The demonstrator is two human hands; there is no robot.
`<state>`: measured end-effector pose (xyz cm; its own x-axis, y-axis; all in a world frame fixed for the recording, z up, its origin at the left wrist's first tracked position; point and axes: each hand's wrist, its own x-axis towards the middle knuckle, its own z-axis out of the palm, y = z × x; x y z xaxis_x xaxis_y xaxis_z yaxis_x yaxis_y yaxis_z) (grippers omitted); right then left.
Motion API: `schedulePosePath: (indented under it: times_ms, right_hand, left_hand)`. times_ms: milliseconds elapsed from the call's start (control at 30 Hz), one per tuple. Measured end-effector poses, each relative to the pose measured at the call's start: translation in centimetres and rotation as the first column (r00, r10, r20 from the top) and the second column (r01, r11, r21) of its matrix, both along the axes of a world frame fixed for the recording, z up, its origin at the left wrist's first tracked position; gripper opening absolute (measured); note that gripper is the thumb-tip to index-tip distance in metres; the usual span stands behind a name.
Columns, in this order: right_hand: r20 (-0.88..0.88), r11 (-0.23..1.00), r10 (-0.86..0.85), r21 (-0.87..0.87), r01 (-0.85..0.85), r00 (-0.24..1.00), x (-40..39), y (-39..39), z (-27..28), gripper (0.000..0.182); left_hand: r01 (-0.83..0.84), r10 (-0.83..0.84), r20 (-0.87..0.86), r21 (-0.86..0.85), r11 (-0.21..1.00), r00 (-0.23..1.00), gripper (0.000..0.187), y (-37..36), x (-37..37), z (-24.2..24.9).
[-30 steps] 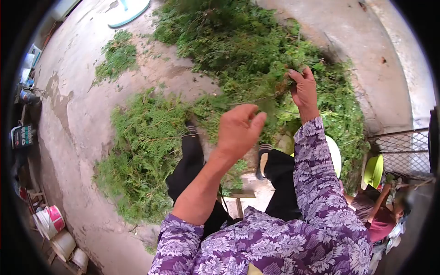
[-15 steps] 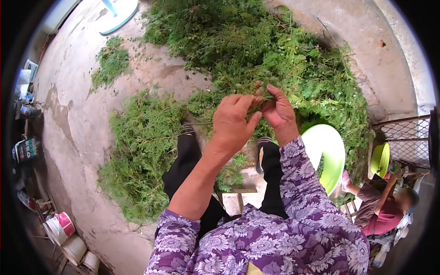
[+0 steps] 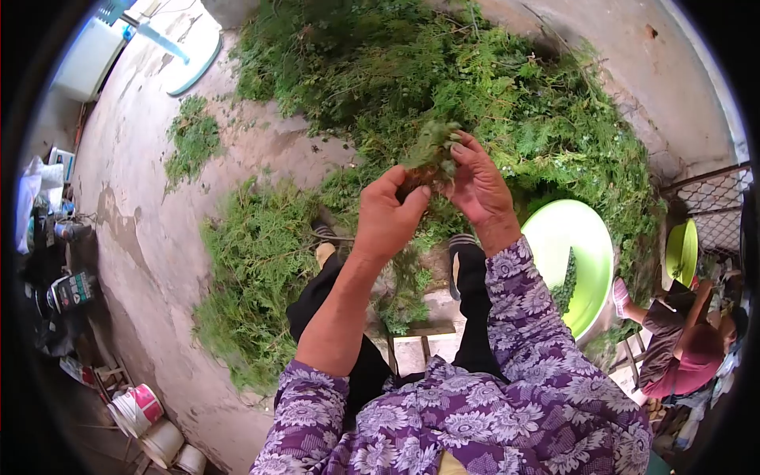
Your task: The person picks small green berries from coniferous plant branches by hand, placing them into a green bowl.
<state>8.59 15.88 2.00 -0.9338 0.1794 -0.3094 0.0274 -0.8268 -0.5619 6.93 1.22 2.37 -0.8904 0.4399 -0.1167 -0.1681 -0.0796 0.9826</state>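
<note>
My left hand pinches a feathery green evergreen sprig near its brownish lower part. On the sprig's other side, my right hand holds its leafy edge between bent fingertips, palm partly turned up. Both hands are raised in front of my knees, above a large heap of cut evergreen branches. Beside my right forearm stands a lime-green basin with small green bits in it, partly hidden by my sleeve. More branches lie by my left foot.
A small clump of greenery lies on the concrete floor. White buckets stand at lower left, and a fan base at upper left. At right, another person sits near a second green basin and a mesh panel.
My left hand has moved slightly down and left, and more of the sprig shows between my hands. The view has shifted, showing more of the green basin's inside.
</note>
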Motion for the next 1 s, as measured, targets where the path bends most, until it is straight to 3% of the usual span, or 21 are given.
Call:
schedulePosePath:
  times_ms: [67, 167, 267, 400, 500, 533, 567, 667, 800, 867, 933, 1000]
  right_hand:
    - [-0.032, 0.998, 0.057, -0.009, -0.057, 0.998, -0.1, 0.6, 0.2, 0.027]
    - [-0.082, 0.988, 0.154, -0.014, -0.155, 0.985, 0.2, 2.5, -0.1, 0.033]
    - [-0.035, 0.989, 0.102, -0.106, -0.105, 0.994, 0.0, 3.4, -0.5, 0.032]
    - [-0.020, 0.991, 0.099, -0.090, -0.100, 0.995, 0.2, 4.1, 0.4, 0.035]
    - [0.066, 0.987, 0.146, 0.054, -0.149, 0.987, 0.4, 4.8, 0.5, 0.033]
    - [0.123, 0.917, 0.099, 0.374, -0.138, 0.988, 0.4, 4.9, 0.0, 0.031]
    - [0.161, 0.744, 0.036, 0.654, -0.134, 0.986, 0.4, 4.9, -0.3, 0.029]
    - [0.022, 0.725, 0.149, 0.678, -0.124, 0.989, 0.4, 5.0, 0.0, 0.028]
    - [0.033, 0.630, 0.243, 0.754, -0.184, 0.970, 0.6, 3.0, 1.2, 0.029]
    - [-0.127, 0.407, 0.283, 0.914, 0.001, 0.951, 0.5, 2.3, 0.8, 0.026]
    - [-0.138, 0.419, 0.305, 0.908, -0.003, 0.942, 0.4, 2.1, 0.9, 0.026]
    - [-0.033, 0.419, 0.341, 0.900, -0.120, 0.939, 0.5, 2.1, 1.0, 0.025]
  left_hand:
    - [-0.040, 0.036, 0.045, 0.082, 0.996, 0.998, 0.012, 0.5, 0.0, 0.2]
    - [0.073, -0.084, 0.143, 0.084, 0.994, 0.986, 0.011, 0.3, -0.5, 0.4]
    - [0.035, -0.051, 0.183, 0.089, 0.995, 0.982, 0.010, 0.6, -0.6, 0.7]
    - [-0.049, 0.029, 0.178, 0.107, 0.993, 0.984, 0.009, 0.6, -1.0, -0.5]
    - [-0.084, 0.064, 0.178, 0.111, 0.990, 0.982, 0.008, 0.9, -1.1, -0.8]
    - [-0.111, 0.088, 0.177, 0.124, 0.986, 0.980, 0.008, 0.9, -1.0, -0.9]
    - [-0.109, 0.087, 0.177, 0.122, 0.986, 0.980, 0.008, 0.7, -1.1, -0.9]
    - [-0.069, 0.052, 0.169, 0.097, 0.993, 0.984, 0.007, 0.2, -1.3, -1.0]
    - [-0.035, 0.020, 0.178, 0.081, 0.996, 0.984, 0.006, 0.1, -1.2, -0.6]
    - [-0.029, 0.014, 0.197, 0.074, 0.997, 0.980, 0.006, -0.1, -1.2, -0.3]
    - [-0.026, -0.016, 0.273, 0.151, 0.988, 0.962, 0.006, -0.4, -1.2, -0.1]
    - [0.003, -0.034, 0.217, 0.141, 0.990, 0.975, 0.009, -0.4, -1.3, -0.5]
